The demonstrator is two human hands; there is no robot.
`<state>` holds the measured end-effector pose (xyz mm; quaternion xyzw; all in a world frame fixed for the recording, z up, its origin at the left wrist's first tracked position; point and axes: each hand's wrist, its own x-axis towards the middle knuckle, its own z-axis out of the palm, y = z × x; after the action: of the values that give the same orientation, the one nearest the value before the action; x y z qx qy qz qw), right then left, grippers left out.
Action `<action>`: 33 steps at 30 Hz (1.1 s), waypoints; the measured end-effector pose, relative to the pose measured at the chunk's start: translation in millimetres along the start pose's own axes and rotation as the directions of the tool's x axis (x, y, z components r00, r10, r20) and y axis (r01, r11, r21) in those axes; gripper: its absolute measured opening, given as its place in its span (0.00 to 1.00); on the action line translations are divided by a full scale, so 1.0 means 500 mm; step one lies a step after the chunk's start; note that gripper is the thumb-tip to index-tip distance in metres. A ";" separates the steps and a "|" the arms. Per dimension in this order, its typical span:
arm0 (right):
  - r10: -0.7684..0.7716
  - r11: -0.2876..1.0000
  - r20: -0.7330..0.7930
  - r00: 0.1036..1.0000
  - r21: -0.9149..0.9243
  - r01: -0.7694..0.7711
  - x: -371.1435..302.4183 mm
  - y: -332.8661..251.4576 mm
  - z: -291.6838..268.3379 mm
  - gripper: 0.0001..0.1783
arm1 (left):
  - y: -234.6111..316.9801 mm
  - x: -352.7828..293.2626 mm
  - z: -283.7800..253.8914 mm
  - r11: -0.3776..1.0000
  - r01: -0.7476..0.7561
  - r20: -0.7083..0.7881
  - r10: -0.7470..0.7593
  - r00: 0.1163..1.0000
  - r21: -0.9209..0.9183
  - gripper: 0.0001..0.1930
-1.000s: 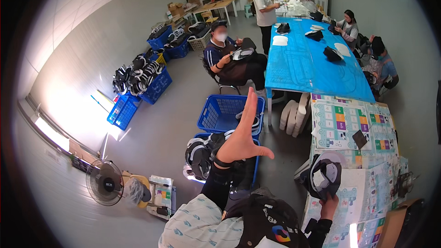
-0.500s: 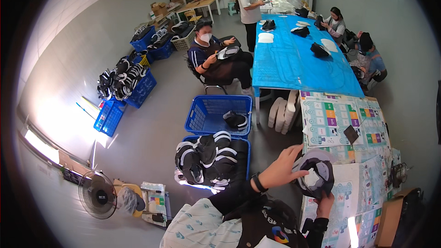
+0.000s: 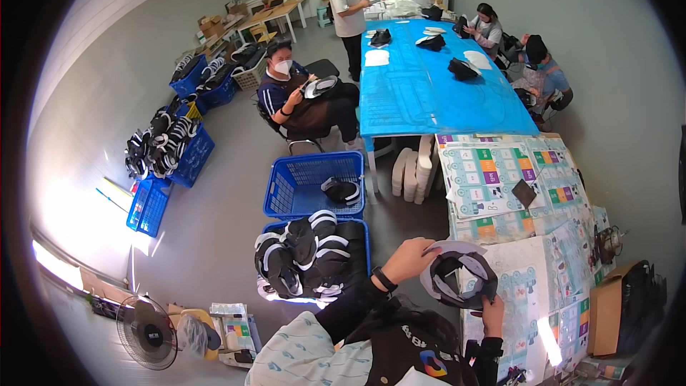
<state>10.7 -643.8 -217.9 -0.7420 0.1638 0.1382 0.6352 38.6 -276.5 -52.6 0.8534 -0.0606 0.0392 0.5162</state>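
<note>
A dark cap (image 3: 486,272) with a grey brim and grey inner lining is held between my two hands, its hollow side turned up toward me. My left hand (image 3: 409,260) pinches the brim's left edge, thumb and fingers closed on it. On the cap's lower right rim, my right hand (image 3: 493,317) grips the edge; some of its fingers are hidden beneath. The cap is above a worktable (image 3: 511,261) covered with printed sheets. Just left of my left arm, a blue crate (image 3: 368,254) is heaped with black-and-white caps (image 3: 301,243).
Behind the heaped crate, another blue crate (image 3: 286,193) holds a cap (image 3: 341,191). A long blue-covered table (image 3: 414,93) carries several caps. A seated person (image 3: 286,93) works on a cap left of it; other people are around its far part. A fan (image 3: 152,336) stands lower left.
My left hand has gone from spread fingers beside the cap to a pinch on its brim. The cap has turned and tilted. The whole view has shifted slightly.
</note>
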 end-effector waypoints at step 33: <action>-0.869 0.470 0.248 0.428 0.683 0.559 -0.463 -0.650 0.151 0.63 | -0.022 -0.044 -0.006 0.971 -0.091 -0.064 0.108 0.992 0.223 0.11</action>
<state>-63.4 -508.1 157.8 -0.4629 -0.3514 0.0074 0.8138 18.2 -267.5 -64.0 0.8989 -0.0790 0.1038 0.4182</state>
